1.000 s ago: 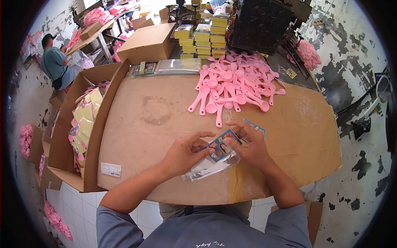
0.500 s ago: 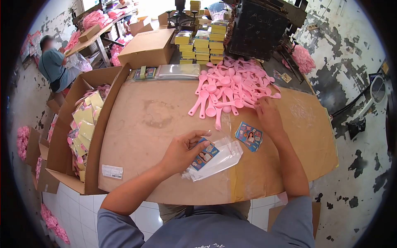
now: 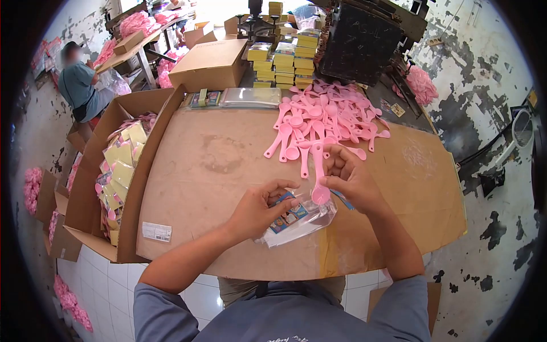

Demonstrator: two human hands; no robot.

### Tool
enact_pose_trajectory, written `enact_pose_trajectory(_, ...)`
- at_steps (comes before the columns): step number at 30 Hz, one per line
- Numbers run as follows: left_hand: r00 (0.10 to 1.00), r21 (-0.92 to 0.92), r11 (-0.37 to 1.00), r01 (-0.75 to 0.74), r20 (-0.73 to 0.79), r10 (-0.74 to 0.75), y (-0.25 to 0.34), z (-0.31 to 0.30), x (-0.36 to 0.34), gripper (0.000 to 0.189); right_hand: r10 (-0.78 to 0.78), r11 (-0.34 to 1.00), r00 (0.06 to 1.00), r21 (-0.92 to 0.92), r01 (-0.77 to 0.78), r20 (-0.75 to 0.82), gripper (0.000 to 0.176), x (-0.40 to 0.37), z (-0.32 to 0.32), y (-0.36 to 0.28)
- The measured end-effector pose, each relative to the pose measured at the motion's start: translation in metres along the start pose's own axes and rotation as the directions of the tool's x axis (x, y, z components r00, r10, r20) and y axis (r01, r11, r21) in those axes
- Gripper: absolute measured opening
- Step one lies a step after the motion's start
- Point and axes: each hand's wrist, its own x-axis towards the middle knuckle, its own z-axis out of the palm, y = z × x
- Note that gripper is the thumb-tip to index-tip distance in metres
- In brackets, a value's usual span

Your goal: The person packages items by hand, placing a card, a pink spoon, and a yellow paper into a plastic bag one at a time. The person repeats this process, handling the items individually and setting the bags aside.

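Between the thumb and fingers of my right hand [image 3: 347,174] is a pink plastic spoon [image 3: 319,176], its bowl pointing down toward me. My left hand [image 3: 261,208] pinches a blue printed card [image 3: 288,215] at the upper edge. Clear plastic bags [image 3: 302,229] lie around and under that card, and the spoon's bowl hangs right at their upper end. Mostly hidden behind my right hand is a small stack of similar cards [image 3: 343,199]. Beyond both hands spreads a heap of pink spoons [image 3: 330,114].
On the left stands an open carton [image 3: 130,219] full of packed cards and spoons. A closed box [image 3: 209,61], clear bags [image 3: 250,97] and card stacks [image 3: 285,60] line the back, beside a black machine [image 3: 356,43]. A person [image 3: 80,85] sits at the far left.
My right hand has come back from the heap toward me, bringing a pink spoon to the bags. The left hand stays on the card, now a little further right.
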Motion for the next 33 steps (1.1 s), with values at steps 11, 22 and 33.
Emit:
enact_pose_trajectory(11,0.999,0.002,0.999,0.043,0.020,-0.043,-0.008,-0.001,0.001,0.032,-0.183,0.980,0.968,-0.103,0.167,-0.171,0.064,-0.005,0.031,0.013)
enact_pose_trajectory(22,0.993,-0.156,0.984,0.088,0.094,-0.074,-0.008,-0.001,0.001,0.033,-0.421,0.850,0.905,-0.372,0.374,-0.053,0.012,-0.010,0.022,0.046)
enact_pose_trajectory(33,0.972,-0.249,0.944,0.215,0.146,-0.183,0.010,-0.007,-0.003,0.032,-0.476,0.874,0.878,-0.133,0.466,-0.047,0.010,-0.011,0.035,0.015)
